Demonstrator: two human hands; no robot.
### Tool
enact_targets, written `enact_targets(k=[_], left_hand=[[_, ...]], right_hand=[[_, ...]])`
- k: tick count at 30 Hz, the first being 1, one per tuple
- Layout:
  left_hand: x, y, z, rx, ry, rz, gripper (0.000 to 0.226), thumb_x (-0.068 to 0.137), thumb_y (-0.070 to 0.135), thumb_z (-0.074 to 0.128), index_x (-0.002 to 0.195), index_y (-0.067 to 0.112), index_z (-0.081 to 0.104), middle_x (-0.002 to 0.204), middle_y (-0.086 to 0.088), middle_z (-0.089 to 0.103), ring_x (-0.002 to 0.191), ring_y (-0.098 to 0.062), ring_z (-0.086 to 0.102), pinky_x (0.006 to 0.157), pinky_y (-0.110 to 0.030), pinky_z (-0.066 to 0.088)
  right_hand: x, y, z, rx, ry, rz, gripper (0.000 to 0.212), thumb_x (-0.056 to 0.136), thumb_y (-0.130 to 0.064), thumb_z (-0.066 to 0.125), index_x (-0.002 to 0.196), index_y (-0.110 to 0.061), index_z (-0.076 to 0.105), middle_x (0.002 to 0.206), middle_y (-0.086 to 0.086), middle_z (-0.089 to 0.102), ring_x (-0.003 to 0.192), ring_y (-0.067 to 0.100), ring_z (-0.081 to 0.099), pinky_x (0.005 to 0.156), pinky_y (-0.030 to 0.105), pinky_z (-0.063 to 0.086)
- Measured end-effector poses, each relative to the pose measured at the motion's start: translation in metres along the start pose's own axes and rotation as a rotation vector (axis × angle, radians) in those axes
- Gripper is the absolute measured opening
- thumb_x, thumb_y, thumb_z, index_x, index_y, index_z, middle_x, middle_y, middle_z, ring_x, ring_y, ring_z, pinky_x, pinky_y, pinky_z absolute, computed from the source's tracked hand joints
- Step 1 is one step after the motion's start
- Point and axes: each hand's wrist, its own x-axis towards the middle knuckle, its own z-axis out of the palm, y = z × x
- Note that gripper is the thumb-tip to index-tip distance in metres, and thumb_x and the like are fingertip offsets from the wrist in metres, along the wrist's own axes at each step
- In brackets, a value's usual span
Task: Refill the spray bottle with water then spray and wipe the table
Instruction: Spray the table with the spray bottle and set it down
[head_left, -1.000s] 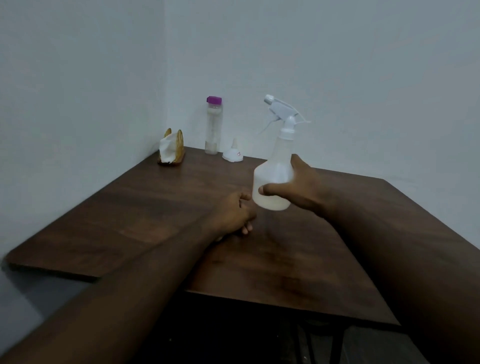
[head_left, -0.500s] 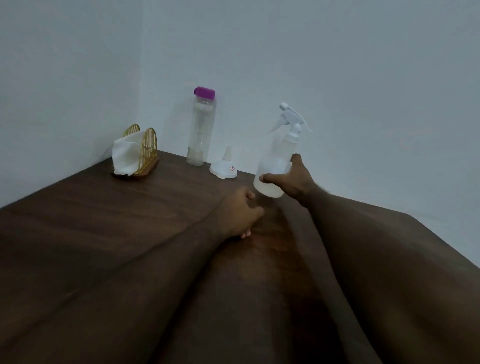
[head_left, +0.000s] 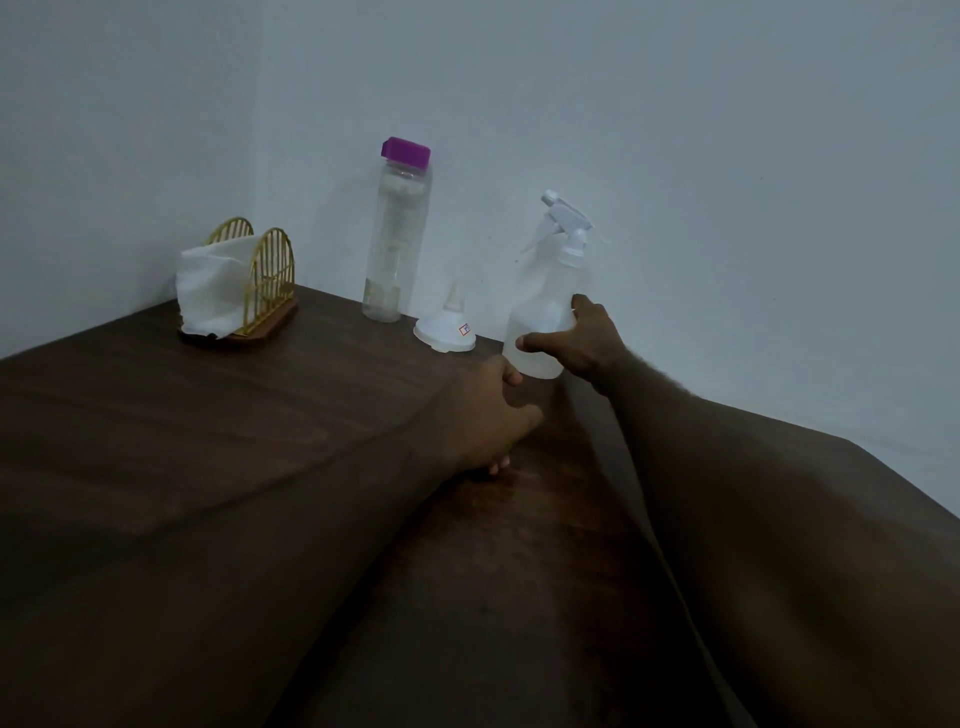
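Spray bottle (head_left: 540, 325) in right hand (head_left: 584, 340)

Translucent white spray bottle (head_left: 540, 317) upright, trigger head on; dark wooden table (head_left: 260, 426) beneath.

No legible text is found. A small red-and-blue sticker (head_left: 464, 328) is seen on the white funnel (head_left: 444, 332), but its marks are perhaps too blurred to be read.

Both forearms ran off the bottom edge. Left hand (head_left: 480, 415) hid its own fingers and palm underneath. Right hand (head_left: 582, 340) covered the spray bottle's (head_left: 540, 317) right side. Red label on funnel (head_left: 445, 332), centre frame, was too small to read.
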Motion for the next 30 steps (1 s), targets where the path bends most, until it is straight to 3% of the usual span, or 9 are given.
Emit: enact_targets(k=[3, 7, 13, 17, 24, 26, 30], left_hand=[[0.000, -0.003, 0.001, 0.061, 0.084, 0.097, 0.031, 0.090, 0.027, 0.062, 0.118, 0.019, 0.049, 0.068, -0.002, 0.064, 0.046, -0.013, 0.060, 0.047, -0.022, 0.044], [0.002, -0.005, 0.003, 0.169, 0.180, 0.194, 0.032, 0.085, 0.026, 0.066, 0.114, 0.017, 0.057, 0.082, 0.003, 0.064, 0.072, -0.005, 0.057, 0.070, -0.022, 0.047], [0.002, -0.005, 0.005, 0.248, 0.176, 0.195, 0.030, 0.083, 0.029, 0.066, 0.110, 0.019, 0.057, 0.085, 0.005, 0.064, 0.079, -0.007, 0.056, 0.072, -0.025, 0.043], [0.000, -0.004, 0.004, 0.278, 0.160, 0.205, 0.033, 0.085, 0.028, 0.065, 0.114, 0.019, 0.055, 0.088, 0.005, 0.064, 0.080, -0.008, 0.055, 0.071, -0.024, 0.039], [-0.004, -0.002, 0.002, 0.294, 0.143, 0.214, 0.034, 0.086, 0.029, 0.064, 0.117, 0.018, 0.054, 0.091, 0.004, 0.065, 0.082, -0.007, 0.055, 0.066, -0.019, 0.038], [-0.004, -0.002, 0.002, 0.317, 0.155, 0.223, 0.033, 0.087, 0.029, 0.064, 0.117, 0.018, 0.054, 0.092, 0.004, 0.065, 0.079, -0.005, 0.052, 0.061, -0.011, 0.033], [-0.004, -0.002, 0.002, 0.316, 0.156, 0.222, 0.035, 0.087, 0.029, 0.063, 0.118, 0.017, 0.054, 0.092, 0.004, 0.064, 0.081, -0.006, 0.052, 0.062, -0.012, 0.033]], right_hand=[[-0.001, 0.001, 0.001, -0.035, 0.004, -0.045, 0.076, 0.063, -0.041, 0.086, 0.125, -0.012, 0.052, 0.123, 0.007, 0.052, 0.115, 0.026, 0.052, 0.092, 0.038, 0.048], [0.002, 0.009, 0.003, -0.052, -0.008, -0.108, 0.067, 0.075, -0.031, 0.082, 0.132, -0.012, 0.050, 0.132, 0.006, 0.053, 0.121, 0.023, 0.050, 0.086, 0.027, 0.038], [-0.002, 0.009, 0.004, -0.030, -0.035, -0.091, 0.073, 0.076, -0.030, 0.081, 0.137, -0.011, 0.045, 0.136, 0.006, 0.050, 0.124, 0.023, 0.049, 0.091, 0.030, 0.041], [0.001, 0.008, 0.008, -0.060, -0.029, -0.064, 0.083, 0.069, -0.043, 0.079, 0.137, -0.011, 0.044, 0.136, 0.008, 0.050, 0.128, 0.025, 0.047, 0.102, 0.042, 0.044], [-0.002, 0.004, 0.011, -0.122, -0.056, 0.015, 0.087, 0.085, -0.036, 0.072, 0.148, -0.006, 0.021, 0.147, 0.018, 0.033, 0.133, 0.035, 0.039, 0.106, 0.042, 0.036], [0.000, 0.006, 0.012, -0.123, -0.060, 0.037, 0.086, 0.087, -0.035, 0.071, 0.149, -0.007, 0.018, 0.147, 0.019, 0.032, 0.133, 0.036, 0.039, 0.106, 0.042, 0.036], [0.002, 0.007, 0.013, -0.110, -0.060, 0.061, 0.084, 0.088, -0.035, 0.070, 0.149, -0.009, 0.018, 0.146, 0.019, 0.032, 0.133, 0.036, 0.039, 0.105, 0.042, 0.036]])
